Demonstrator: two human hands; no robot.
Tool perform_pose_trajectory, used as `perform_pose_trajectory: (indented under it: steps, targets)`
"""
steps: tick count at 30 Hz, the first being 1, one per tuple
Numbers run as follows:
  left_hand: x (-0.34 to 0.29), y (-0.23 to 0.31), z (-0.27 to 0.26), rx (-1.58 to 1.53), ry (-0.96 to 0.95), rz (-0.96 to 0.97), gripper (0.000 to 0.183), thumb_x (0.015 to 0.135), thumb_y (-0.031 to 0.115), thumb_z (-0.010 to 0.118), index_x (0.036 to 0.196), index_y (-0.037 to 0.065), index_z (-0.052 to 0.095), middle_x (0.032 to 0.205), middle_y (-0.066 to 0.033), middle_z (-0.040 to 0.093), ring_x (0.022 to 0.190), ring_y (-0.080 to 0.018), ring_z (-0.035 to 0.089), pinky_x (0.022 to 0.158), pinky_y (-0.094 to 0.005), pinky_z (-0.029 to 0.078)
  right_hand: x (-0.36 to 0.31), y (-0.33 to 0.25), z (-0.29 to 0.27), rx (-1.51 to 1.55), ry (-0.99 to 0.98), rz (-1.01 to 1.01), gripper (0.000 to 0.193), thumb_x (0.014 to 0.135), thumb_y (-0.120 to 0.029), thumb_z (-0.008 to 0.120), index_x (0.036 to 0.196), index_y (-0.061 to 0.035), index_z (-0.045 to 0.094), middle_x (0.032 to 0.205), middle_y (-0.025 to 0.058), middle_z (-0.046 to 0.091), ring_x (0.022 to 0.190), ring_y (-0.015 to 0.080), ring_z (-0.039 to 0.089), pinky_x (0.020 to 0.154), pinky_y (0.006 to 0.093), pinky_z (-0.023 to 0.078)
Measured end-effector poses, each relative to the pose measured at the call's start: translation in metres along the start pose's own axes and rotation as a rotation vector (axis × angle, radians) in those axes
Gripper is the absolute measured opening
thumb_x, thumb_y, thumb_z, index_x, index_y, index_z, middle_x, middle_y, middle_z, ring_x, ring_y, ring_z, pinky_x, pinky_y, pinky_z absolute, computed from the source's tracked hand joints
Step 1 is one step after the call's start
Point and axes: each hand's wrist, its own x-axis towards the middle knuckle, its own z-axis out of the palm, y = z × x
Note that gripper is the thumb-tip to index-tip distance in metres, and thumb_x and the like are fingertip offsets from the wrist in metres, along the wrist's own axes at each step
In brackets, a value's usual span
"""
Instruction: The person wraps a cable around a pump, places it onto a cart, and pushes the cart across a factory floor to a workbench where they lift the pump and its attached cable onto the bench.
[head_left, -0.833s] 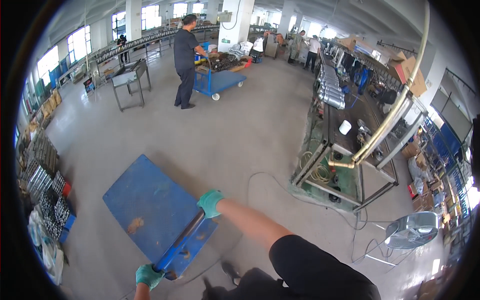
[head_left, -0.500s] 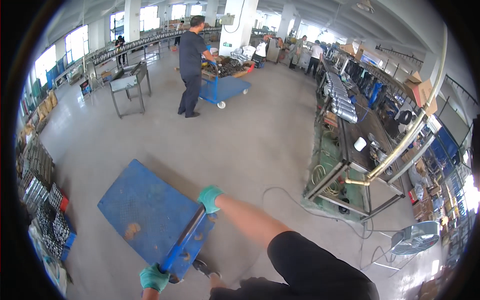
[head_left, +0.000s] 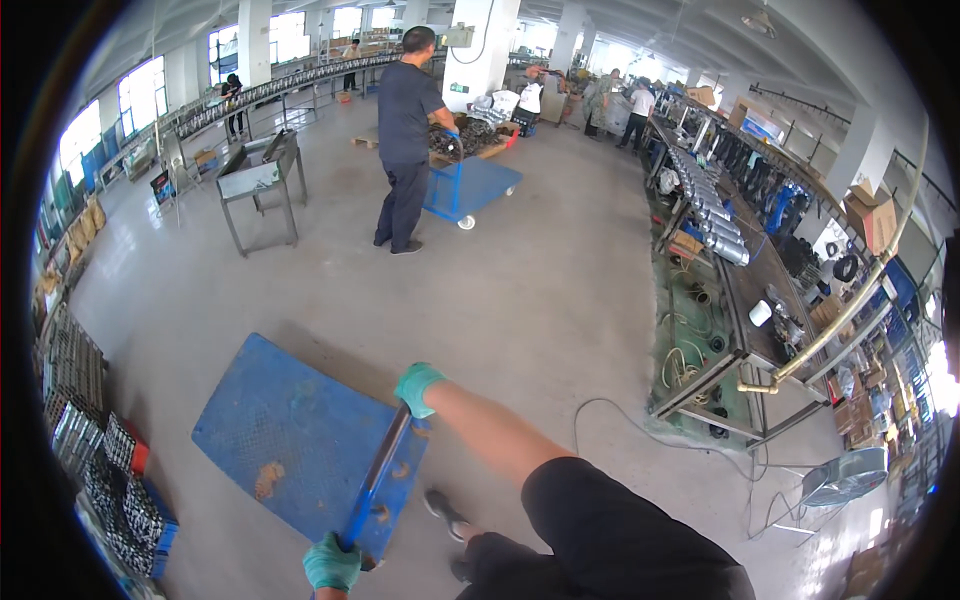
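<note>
A flat blue platform cart [head_left: 300,430] with worn brown patches lies below me, its deck reaching forward and left. Both ends of its push handle [head_left: 378,472] are in my grip. My right hand [head_left: 418,388], in a green glove, is closed round the far right end. Closed on the near left end is my left hand [head_left: 332,563], gloved the same way. The deck carries no load. One of my feet [head_left: 445,512] shows on the floor just behind the handle.
Ahead, a person in dark clothes [head_left: 408,140] holds another blue cart [head_left: 485,190]. A metal stand [head_left: 262,175] is to the left. Crates of metal parts [head_left: 125,500] line the left side. On the right are a workbench [head_left: 760,300], a floor fan [head_left: 845,477] and a loose cable [head_left: 620,420].
My view has turned slightly left, so the bench and the other person sit further right. Both hands keep hold of the handle, and my foot has shifted beside the cart.
</note>
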Motion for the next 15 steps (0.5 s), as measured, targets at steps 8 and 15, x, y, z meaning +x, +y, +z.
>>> perform_pose_trajectory:
  steps: [8, 15]
  targets:
    - [0.163, -0.045, -0.06, 0.036, 0.019, -0.046, 0.033, 0.079, 0.042, 0.078, 0.095, 0.014, 0.072, 0.089, -0.0168, 0.077, 0.085, -0.0408, 0.073, 0.081, -0.0512, 0.059, 0.162, 0.016, -0.091, -0.015, 0.035, -0.02, 0.037, 0.073, -0.014, 0.077, 0.11, -0.0179, 0.081, 0.109, 0.0073, 0.079, 0.105, 0.0316, 0.075, 0.089, 0.0471, 0.059]
    - [0.287, -0.11, -0.096, 0.032, 0.018, -0.051, 0.032, 0.078, 0.042, 0.077, 0.092, 0.014, 0.072, 0.086, -0.0156, 0.076, 0.082, -0.0407, 0.073, 0.08, -0.0505, 0.058, 0.329, 0.016, -0.132, -0.06, 0.076, -0.072, 0.037, 0.068, -0.017, 0.08, 0.105, -0.0179, 0.081, 0.104, 0.0092, 0.079, 0.103, 0.0326, 0.075, 0.086, 0.0492, 0.06]
